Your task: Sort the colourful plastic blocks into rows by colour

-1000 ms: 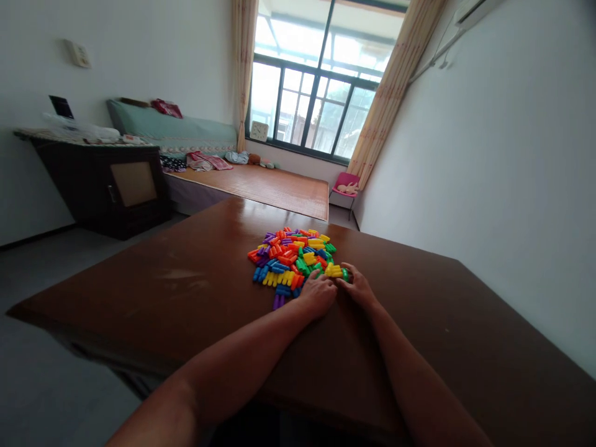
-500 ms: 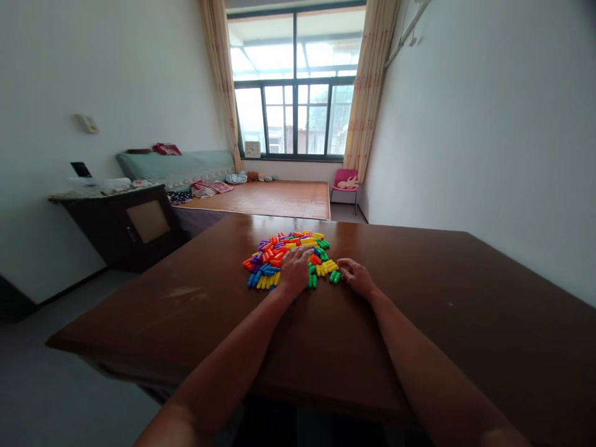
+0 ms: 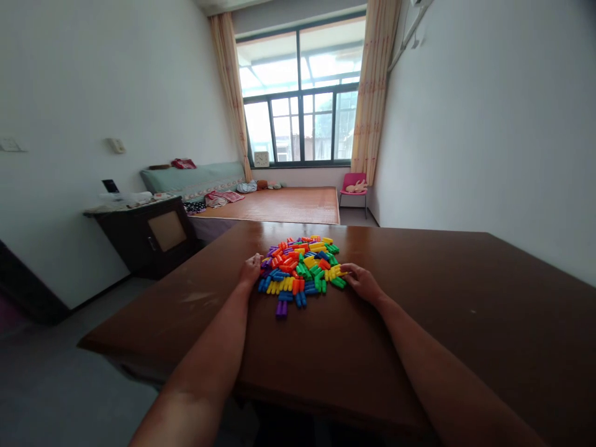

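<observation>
The right hand [image 3: 362, 280] lies low at the right edge of a heap of colourful plastic pieces, palm turned down, its fingers gently bent and reaching left; whether they pinch anything cannot be told. At its fingertips is a yellow piece [image 3: 333, 272], a short row of joined rods. This lies to the left of the hand, touching or just beside the fingertips. Its row runs roughly sideways, in line with the reach of the fingers, while each rod points more away from the person. The right hand is clearly the nearer one to it. Just in front of the yellow piece, closer to the person, a green piece [image 3: 338, 282] lies aslant below the fingers. Farther left spreads the rest of the heap, orange, green, blue, yellow and purple, with a purple piece [image 3: 282, 310] at its front, nearest the person. Across the heap, at its left edge, is the left hand [image 3: 252, 268], its fingers curled in beside purple and blue pieces; whether it grips one cannot be told. Everything rests on a glossy dark brown table [image 3: 209, 335], and a bed [image 3: 298, 203] stands beyond its far edge.
</observation>
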`<action>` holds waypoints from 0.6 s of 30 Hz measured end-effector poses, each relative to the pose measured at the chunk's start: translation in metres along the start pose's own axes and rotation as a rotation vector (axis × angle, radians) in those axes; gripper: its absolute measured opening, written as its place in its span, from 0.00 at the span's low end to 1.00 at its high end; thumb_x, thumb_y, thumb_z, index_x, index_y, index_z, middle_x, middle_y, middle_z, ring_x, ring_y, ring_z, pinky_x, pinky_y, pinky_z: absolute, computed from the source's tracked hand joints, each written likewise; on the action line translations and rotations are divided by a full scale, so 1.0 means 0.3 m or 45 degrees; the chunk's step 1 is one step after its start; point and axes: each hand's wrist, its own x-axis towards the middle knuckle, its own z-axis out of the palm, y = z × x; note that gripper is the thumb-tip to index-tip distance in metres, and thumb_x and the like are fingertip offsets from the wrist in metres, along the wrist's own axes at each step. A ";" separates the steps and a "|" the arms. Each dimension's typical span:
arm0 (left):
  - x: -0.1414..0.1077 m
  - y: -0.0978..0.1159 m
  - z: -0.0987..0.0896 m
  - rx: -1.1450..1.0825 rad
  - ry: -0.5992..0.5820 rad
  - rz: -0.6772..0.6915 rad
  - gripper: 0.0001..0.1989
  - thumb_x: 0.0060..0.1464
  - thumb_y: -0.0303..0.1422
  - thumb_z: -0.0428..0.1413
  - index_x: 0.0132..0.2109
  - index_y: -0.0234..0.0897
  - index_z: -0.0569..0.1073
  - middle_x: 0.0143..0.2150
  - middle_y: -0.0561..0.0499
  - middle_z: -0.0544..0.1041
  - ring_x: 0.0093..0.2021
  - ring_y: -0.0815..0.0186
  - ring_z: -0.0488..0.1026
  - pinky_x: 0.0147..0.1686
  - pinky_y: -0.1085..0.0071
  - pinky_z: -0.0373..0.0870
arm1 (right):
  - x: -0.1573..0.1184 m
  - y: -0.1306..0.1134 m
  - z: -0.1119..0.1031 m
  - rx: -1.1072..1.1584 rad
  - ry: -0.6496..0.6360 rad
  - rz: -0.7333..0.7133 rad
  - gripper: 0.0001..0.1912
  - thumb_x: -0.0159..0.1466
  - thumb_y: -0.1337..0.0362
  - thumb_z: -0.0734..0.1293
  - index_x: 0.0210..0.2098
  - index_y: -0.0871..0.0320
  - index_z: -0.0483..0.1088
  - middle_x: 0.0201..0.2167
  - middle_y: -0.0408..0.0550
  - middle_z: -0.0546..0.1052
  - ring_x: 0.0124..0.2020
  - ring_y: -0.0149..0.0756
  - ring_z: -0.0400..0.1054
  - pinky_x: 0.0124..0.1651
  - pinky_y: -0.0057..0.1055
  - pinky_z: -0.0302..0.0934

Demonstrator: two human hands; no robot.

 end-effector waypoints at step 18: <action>-0.033 0.037 0.034 0.033 -0.110 0.192 0.24 0.63 0.44 0.42 0.42 0.38 0.80 0.44 0.44 0.80 0.47 0.58 0.75 0.49 0.66 0.68 | -0.013 -0.056 -0.007 -0.013 -0.025 0.113 0.19 0.60 0.51 0.65 0.45 0.56 0.73 0.40 0.49 0.79 0.39 0.40 0.73 0.45 0.36 0.69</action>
